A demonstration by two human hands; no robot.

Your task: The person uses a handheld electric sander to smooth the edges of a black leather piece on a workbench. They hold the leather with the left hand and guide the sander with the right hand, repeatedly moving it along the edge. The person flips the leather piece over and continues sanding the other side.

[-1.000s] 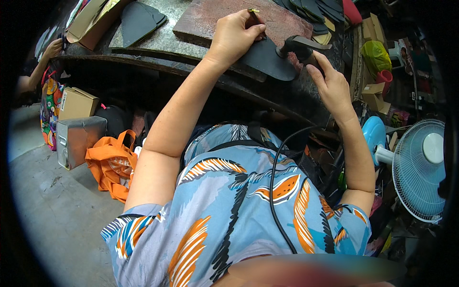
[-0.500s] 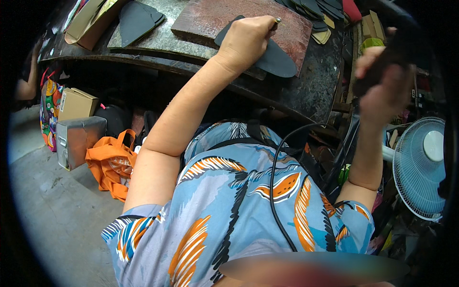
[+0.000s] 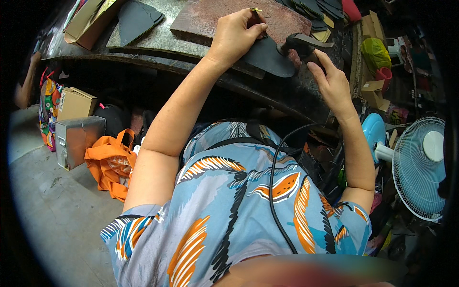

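Note:
On a reddish stone slab lies a dark grey, sole-shaped sheet piece, its rounded end overhanging the slab's near edge. My left hand pinches a slim dark punch with a pale yellowish top, standing nearly upright over the piece. Whether its tip touches the piece I cannot tell. In my right hand is a hammer with a dark head, held just right of the punch and above the piece's rounded end. My fingers are wrapped round its handle, which is mostly hidden.
More dark cut pieces lie left of the slab, and a stack sits behind it. An open cardboard box stands at the table's far left. A white-and-blue fan is at right. Over my shirt runs a black cable.
My right hand has brought the hammer down and left, from a blurred raised position to beside the punch. The punch has swung more upright, and my left hand has shifted slightly left.

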